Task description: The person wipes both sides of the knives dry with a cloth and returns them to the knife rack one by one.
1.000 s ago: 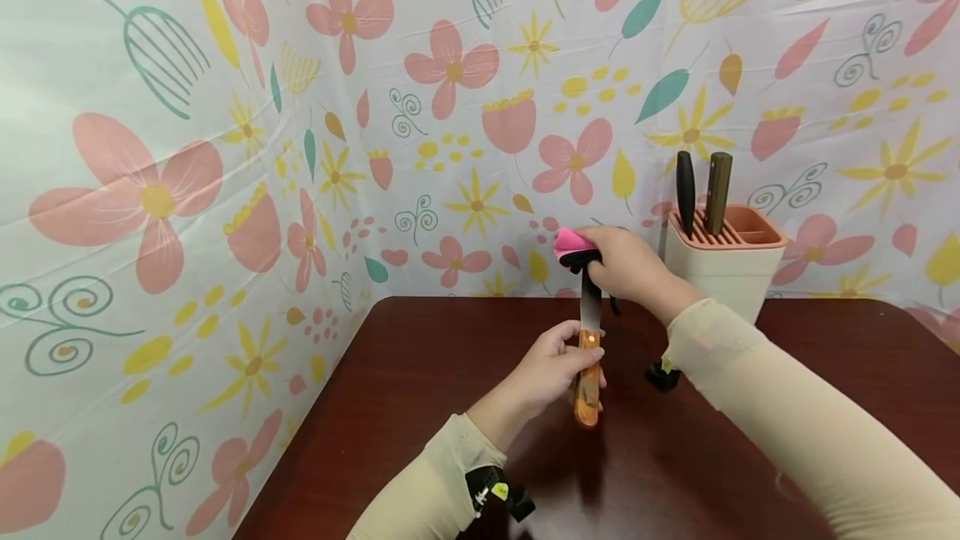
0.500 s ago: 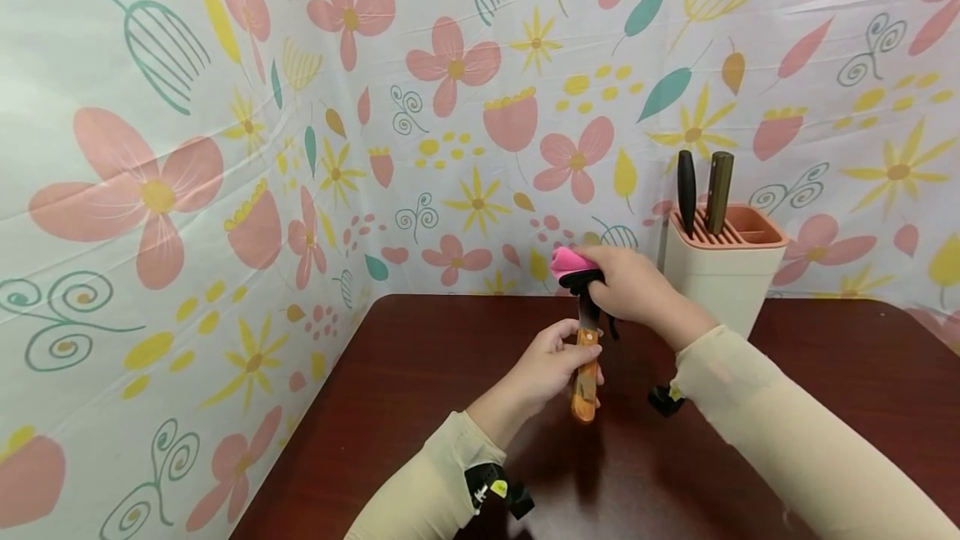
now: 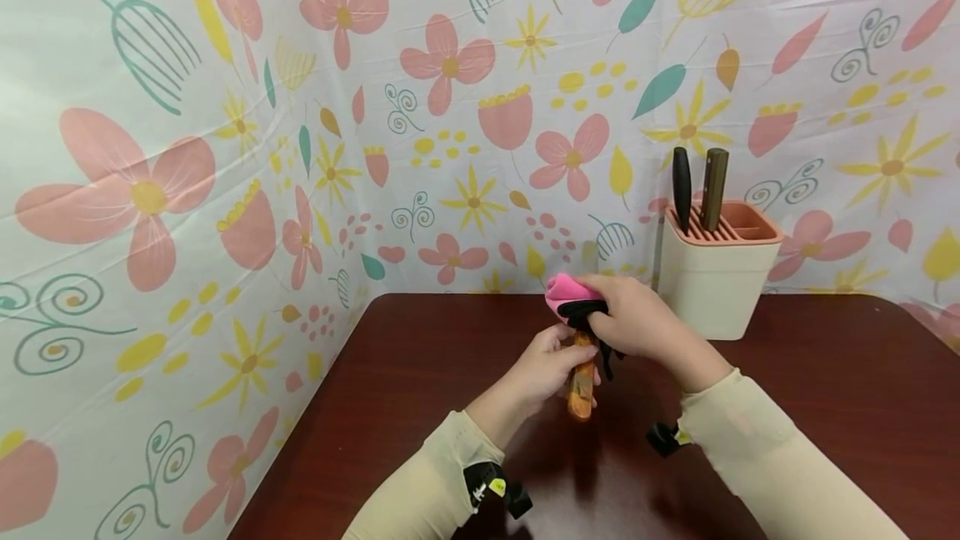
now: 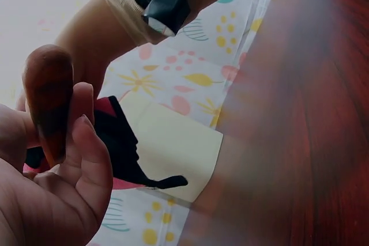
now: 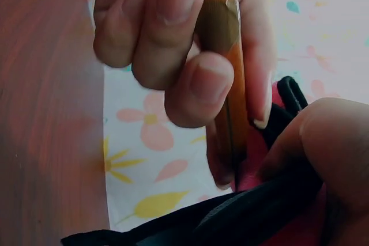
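Note:
My left hand (image 3: 542,372) holds a knife by its orange-brown wooden handle (image 3: 581,390), with the handle's butt pointing down toward me. Above it, my right hand (image 3: 637,319) grips a pink and black cloth (image 3: 564,293) wrapped about the knife just past the handle. The blade is hidden by the cloth and the hand. A black strap or edge of the cloth (image 4: 124,148) hangs loose in the left wrist view. Seen from the right wrist, the left fingers (image 5: 210,84) curl round the handle (image 5: 222,21), close to the black edge of the cloth.
A cream knife block (image 3: 712,290) with a salmon slotted top stands at the back right. In it are a black-handled knife (image 3: 681,190) and a brown-handled one (image 3: 715,190). The dark red-brown table (image 3: 420,340) meets a floral-patterned wall covering (image 3: 465,148).
My right hand has slid the cloth down along the blade to the handle, covering the blade that showed before. The left hand has stayed nearly in place on the handle.

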`<state>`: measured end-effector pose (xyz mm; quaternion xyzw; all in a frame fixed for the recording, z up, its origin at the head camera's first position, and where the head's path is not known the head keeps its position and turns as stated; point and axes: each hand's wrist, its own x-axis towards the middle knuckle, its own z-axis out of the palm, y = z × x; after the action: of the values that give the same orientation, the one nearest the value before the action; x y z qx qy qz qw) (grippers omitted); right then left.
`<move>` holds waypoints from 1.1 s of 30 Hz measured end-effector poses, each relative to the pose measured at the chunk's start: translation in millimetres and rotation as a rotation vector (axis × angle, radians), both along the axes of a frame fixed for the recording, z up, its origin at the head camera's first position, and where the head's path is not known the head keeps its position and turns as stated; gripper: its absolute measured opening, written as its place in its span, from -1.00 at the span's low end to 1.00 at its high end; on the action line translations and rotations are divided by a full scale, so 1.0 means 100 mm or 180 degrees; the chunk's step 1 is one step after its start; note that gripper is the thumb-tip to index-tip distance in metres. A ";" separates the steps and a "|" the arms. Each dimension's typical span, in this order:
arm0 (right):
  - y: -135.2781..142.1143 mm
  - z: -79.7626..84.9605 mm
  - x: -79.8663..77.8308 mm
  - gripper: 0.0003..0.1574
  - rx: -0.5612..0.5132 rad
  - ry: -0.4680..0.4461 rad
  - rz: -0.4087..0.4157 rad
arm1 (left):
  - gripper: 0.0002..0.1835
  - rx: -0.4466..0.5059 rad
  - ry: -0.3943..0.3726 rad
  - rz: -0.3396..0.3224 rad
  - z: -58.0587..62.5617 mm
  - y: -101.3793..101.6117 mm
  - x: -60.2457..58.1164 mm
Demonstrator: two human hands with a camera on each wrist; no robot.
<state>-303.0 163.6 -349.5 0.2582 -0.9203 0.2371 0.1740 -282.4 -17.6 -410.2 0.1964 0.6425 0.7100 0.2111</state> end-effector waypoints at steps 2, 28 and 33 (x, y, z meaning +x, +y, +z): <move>0.00 -0.01 0.04 -0.38 -0.0054 -0.0045 0.0010 | -0.72 -0.0019 -0.0033 0.0008 0.00 0.00 0.01; 0.12 -0.10 0.36 -0.49 -0.0557 -0.0193 0.0294 | -0.78 -0.0048 -0.0006 0.0018 -0.05 0.03 0.02; 0.15 -0.11 0.38 -0.58 -0.0654 -0.0208 0.0392 | -0.80 -0.0030 -0.0027 0.0003 -0.06 0.04 0.02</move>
<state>-265.1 178.5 -360.2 0.2872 -0.8787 0.3486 0.1545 -280.5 -14.0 -415.8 0.1920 0.6450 0.7079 0.2145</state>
